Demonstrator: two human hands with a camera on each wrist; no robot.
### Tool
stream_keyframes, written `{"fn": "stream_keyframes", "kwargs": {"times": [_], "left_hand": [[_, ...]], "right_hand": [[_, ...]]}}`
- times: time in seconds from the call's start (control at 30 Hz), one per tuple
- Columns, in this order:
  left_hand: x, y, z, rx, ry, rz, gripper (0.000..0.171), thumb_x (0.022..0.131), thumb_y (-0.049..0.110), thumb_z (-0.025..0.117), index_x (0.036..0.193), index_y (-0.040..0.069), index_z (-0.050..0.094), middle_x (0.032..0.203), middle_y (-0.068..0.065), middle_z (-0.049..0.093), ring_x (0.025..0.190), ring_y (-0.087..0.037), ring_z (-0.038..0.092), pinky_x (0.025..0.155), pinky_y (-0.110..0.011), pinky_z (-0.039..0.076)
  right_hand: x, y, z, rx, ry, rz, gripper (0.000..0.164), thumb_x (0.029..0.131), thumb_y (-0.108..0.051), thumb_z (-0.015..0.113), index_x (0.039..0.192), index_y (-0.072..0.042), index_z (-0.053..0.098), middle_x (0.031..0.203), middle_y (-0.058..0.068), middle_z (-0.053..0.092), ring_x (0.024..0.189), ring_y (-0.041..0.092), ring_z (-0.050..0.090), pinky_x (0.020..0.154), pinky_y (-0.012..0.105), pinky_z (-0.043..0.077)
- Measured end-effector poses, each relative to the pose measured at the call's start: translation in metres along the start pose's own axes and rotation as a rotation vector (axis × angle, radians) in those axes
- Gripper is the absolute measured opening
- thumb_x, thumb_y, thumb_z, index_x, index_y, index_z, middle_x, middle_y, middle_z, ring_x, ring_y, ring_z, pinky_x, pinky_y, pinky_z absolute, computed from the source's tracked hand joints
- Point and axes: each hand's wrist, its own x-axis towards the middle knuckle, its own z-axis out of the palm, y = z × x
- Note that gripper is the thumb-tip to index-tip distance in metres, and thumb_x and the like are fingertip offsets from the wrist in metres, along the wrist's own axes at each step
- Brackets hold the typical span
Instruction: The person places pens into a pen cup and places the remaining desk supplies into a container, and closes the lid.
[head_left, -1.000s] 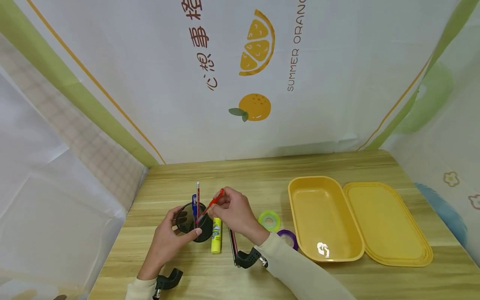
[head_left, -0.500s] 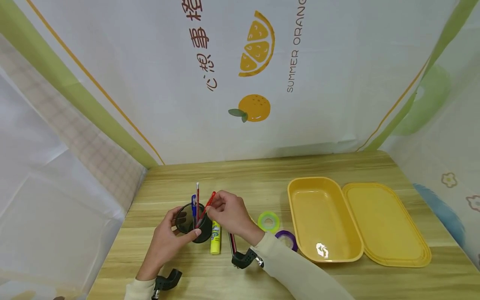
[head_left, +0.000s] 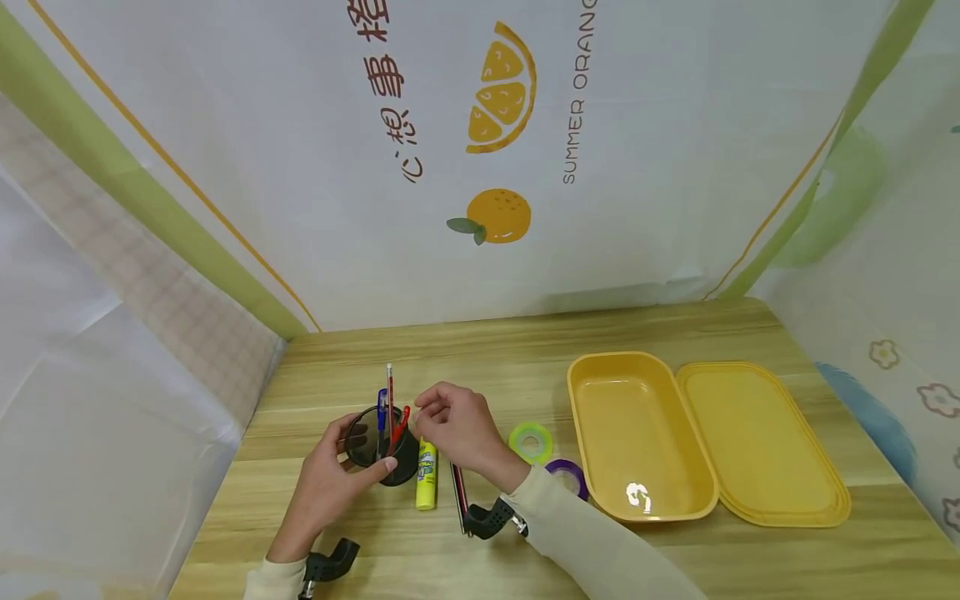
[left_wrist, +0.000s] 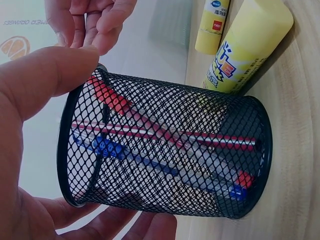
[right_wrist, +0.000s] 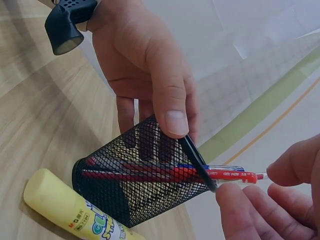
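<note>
A black mesh pen holder (head_left: pixel 406 463) stands at the left of the table. My left hand (head_left: pixel 327 477) grips it, thumb at the near side of the rim and fingers round the far side. Inside lean a red pen (right_wrist: pixel 227 174), a blue pen (head_left: pixel 382 408) and a red-striped pencil (head_left: pixel 390 379) with a white end. My right hand (head_left: pixel 459 427) hovers just right of the rim, fingers loosely bent, with the red pen free of its grip. A yellow glue stick (head_left: pixel 426 483) lies close against the holder's right side.
Dark and red pencils (head_left: pixel 459 497) lie beneath the right wrist. Further right are a green tape roll (head_left: pixel 545 435) and a purple one (head_left: pixel 582 486). A yellow box (head_left: pixel 637 446) stands beside its lid (head_left: pixel 763 446). The left wrist view shows another yellow stick (left_wrist: pixel 212 25) by the glue stick.
The red pen has gone lower into the pen holder, and my right hand has let go of it and drawn slightly off. My left hand keeps its grip on the holder.
</note>
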Motion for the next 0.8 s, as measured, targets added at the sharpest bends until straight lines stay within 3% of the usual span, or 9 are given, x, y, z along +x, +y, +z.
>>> {"fn": "stream_keyframes", "kwargs": {"times": [0.53, 0.8], "left_hand": [[-0.001, 0.001, 0.001, 0.009, 0.006, 0.025, 0.091, 0.087, 0.038, 0.088, 0.158, 0.008, 0.040, 0.147, -0.022, 0.060, 0.133, -0.040, 0.060, 0.104, -0.058, 0.056], [0.000, 0.001, 0.002, 0.017, -0.002, 0.041, 0.097, 0.089, 0.038, 0.086, 0.163, 0.007, 0.031, 0.157, -0.023, 0.050, 0.143, -0.042, 0.051, 0.111, -0.067, 0.047]], "right_hand": [[-0.007, 0.002, -0.013, 0.026, 0.018, 0.011, 0.016, 0.101, -0.020, 0.070, 0.112, -0.010, 0.073, 0.092, -0.003, 0.074, 0.078, 0.010, 0.070, 0.066, 0.026, 0.057], [-0.017, 0.004, -0.021, 0.007, 0.042, 0.033, 0.014, 0.100, -0.024, 0.071, 0.109, -0.015, 0.075, 0.093, -0.004, 0.074, 0.080, 0.011, 0.068, 0.069, 0.028, 0.057]]}}
